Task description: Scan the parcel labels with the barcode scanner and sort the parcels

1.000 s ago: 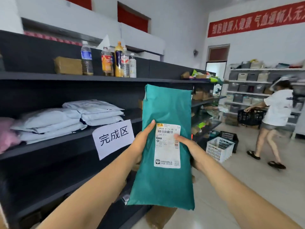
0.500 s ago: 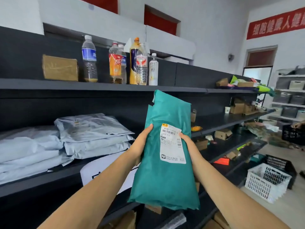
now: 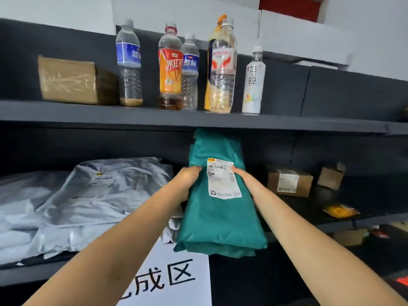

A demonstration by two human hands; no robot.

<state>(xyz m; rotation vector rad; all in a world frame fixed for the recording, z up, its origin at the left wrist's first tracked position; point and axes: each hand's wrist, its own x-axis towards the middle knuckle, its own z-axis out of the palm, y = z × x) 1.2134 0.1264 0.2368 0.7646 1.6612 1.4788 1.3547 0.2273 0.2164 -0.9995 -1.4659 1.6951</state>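
I hold a long teal parcel (image 3: pixel 217 215) with both hands, its white label (image 3: pixel 221 178) facing me. My left hand (image 3: pixel 186 181) grips its left edge, thumb beside the label. My right hand (image 3: pixel 244 180) grips the right edge. The parcel's far end reaches into the middle shelf bay, just under the upper shelf board (image 3: pixel 198 119). Grey poly-bag parcels (image 3: pixel 103 191) lie stacked on the same shelf, to the left. No barcode scanner is in view.
A white paper sign (image 3: pixel 167 277) with black characters hangs on the shelf edge below. Several drink bottles (image 3: pixel 170 71) and a brown box (image 3: pixel 68 80) stand on the upper shelf. Small cardboard boxes (image 3: pixel 289 183) sit on the shelf to the right.
The view has closed in on the shelves. Both hands have carried the teal parcel forward, so its far end now sits inside the middle shelf bay beside the grey bags.
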